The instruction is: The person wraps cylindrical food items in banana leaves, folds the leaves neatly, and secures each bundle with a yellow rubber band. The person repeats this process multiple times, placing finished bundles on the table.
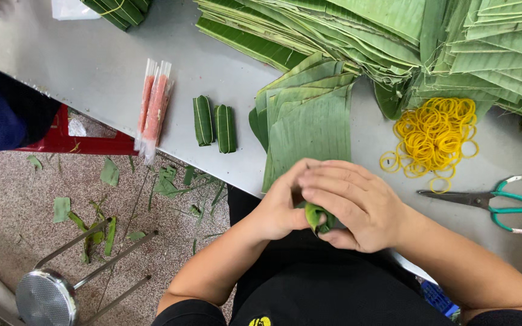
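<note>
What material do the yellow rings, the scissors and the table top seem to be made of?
Yellow rings: probably rubber bands, thin, limp and matte. Scissors: grey metal blades; the teal handles look like plastic, worn pale in places. Table top: smooth grey sheet with soft glare, perhaps metal or laminate; I cannot tell which.

Green ribbed banana leaves (309,121); yellow rubber bands (433,139); teal-handled scissors (496,202).

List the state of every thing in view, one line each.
Left hand: closed on the leaf roll.
Right hand: wrapped over the leaf roll.
Leaf roll: partly folded, held.
Two wrapped leaf parcels: finished, lying side by side.
Scissors: closed, flat on table.
Yellow rubber bands: loose heap.
Cut banana leaves: stacked flat.
Plastic-wrapped pink sticks: sealed, unwrapped by leaf.
</note>
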